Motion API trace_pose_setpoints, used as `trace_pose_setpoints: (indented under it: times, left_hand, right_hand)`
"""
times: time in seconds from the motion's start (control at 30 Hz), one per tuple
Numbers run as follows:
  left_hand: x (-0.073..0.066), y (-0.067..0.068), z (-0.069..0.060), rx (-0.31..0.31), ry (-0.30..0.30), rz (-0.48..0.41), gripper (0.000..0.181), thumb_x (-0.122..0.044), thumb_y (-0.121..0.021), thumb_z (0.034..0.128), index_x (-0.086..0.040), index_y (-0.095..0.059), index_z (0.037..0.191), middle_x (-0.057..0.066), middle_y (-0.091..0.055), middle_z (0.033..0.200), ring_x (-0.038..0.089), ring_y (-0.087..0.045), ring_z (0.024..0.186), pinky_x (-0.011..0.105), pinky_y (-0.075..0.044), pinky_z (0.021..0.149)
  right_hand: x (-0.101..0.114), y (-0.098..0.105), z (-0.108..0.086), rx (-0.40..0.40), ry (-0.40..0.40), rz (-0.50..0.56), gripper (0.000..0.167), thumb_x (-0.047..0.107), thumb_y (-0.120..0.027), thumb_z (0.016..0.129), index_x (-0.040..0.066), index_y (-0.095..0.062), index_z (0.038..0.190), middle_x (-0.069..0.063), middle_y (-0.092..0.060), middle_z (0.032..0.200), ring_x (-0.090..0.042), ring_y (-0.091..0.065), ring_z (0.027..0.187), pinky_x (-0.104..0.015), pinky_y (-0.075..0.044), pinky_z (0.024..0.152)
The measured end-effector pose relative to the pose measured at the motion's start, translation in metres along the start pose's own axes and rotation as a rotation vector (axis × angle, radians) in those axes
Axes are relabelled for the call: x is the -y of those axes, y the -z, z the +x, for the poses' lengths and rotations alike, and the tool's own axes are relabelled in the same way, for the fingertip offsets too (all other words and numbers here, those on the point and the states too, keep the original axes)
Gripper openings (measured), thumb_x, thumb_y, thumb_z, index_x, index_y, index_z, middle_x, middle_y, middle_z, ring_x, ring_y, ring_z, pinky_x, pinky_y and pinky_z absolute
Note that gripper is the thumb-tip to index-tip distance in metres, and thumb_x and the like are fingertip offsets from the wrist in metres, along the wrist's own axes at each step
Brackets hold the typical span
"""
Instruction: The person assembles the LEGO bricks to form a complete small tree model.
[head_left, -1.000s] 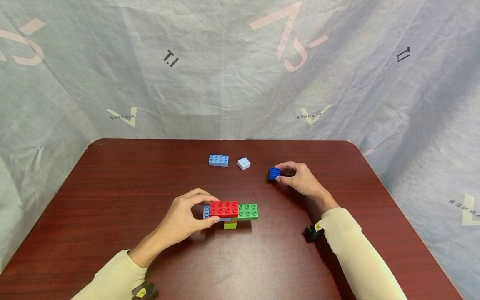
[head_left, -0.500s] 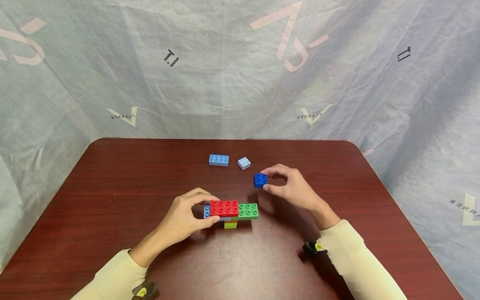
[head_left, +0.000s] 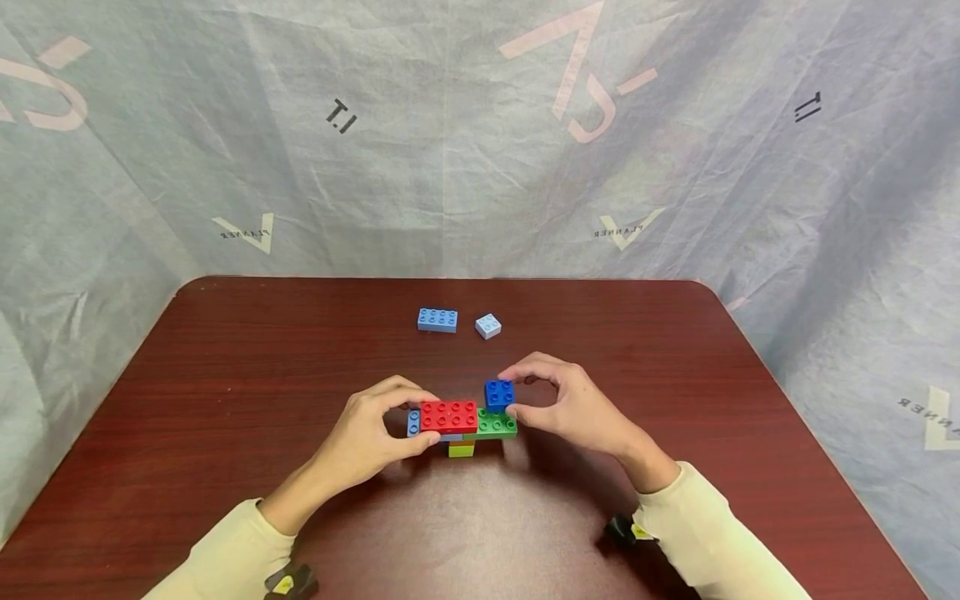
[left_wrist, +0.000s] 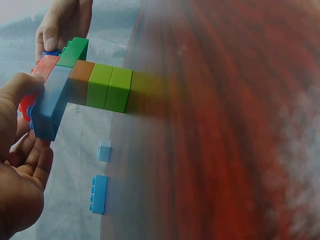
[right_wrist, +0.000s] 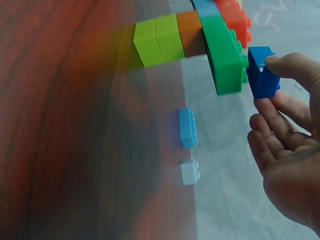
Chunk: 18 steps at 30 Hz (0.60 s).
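My left hand (head_left: 367, 429) grips the red brick (head_left: 448, 416) on top of a stacked brick structure, thumb on the near side and fingers on the far side. Below the red brick sit a blue brick (left_wrist: 52, 105) on the left and a green brick (head_left: 498, 423) on the right. An orange-brown brick (left_wrist: 80, 81) and two lime bricks (left_wrist: 110, 87) form the column beneath. Between thumb and fingers my right hand (head_left: 577, 408) pinches a dark blue brick (head_left: 499, 394). In the right wrist view a small gap separates it from the green brick's studs.
Behind the structure a light blue long brick (head_left: 437, 320) and a pale blue square brick (head_left: 488, 326) lie on the dark red-brown table (head_left: 300, 350). A grey printed cloth (head_left: 420, 167) hangs at the back and sides.
My right hand has carried the dark blue brick leftward and nearer, from the table's right side to over the green brick. The left hand keeps its place on the red brick.
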<state>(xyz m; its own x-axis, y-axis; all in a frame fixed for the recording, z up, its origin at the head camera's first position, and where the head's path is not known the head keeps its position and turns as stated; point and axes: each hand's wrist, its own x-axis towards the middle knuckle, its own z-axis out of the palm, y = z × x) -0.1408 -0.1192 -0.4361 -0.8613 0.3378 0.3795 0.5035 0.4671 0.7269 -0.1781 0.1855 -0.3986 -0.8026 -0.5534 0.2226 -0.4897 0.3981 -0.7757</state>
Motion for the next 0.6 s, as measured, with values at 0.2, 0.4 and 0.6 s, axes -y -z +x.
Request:
trace_pose_setpoints:
  times: [0.2, 0.4, 0.6]
  left_hand:
    - [-0.001, 0.000, 0.000, 0.003, 0.006, -0.008, 0.039, -0.025, -0.091, 0.0784, -0.029, -0.075, 0.114, -0.015, -0.070, 0.108, 0.004, -0.065, 0.097, 0.036, -0.058, 0.081]
    - [-0.001, 0.000, -0.001, 0.010, 0.015, -0.011, 0.039, -0.026, -0.091, 0.0791, -0.029, -0.075, 0.115, -0.016, -0.069, 0.108, 0.004, -0.064, 0.097, 0.035, -0.057, 0.080]
    - [-0.001, 0.000, 0.000, 0.006, 0.007, -0.013, 0.039, -0.023, -0.091, 0.0783, -0.028, -0.076, 0.114, -0.015, -0.069, 0.106, 0.004, -0.064, 0.096, 0.034, -0.058, 0.079]
  right_hand:
    - [0.003, -0.009, -0.003, 0.039, 0.001, 0.018, 0.036, 0.016, -0.084, 0.087, 0.024, -0.072, 0.120, 0.007, -0.069, 0.118, -0.024, -0.065, 0.111, -0.043, -0.056, 0.095]
    - [0.001, -0.013, -0.004, 0.053, 0.005, 0.009, 0.035, 0.019, -0.085, 0.086, 0.026, -0.072, 0.118, 0.009, -0.069, 0.116, -0.021, -0.064, 0.110, -0.045, -0.056, 0.094]
    - [0.000, -0.013, -0.004, 0.061, 0.038, -0.011, 0.035, 0.020, -0.085, 0.086, 0.027, -0.071, 0.118, 0.009, -0.069, 0.114, -0.021, -0.064, 0.108, -0.041, -0.055, 0.095]
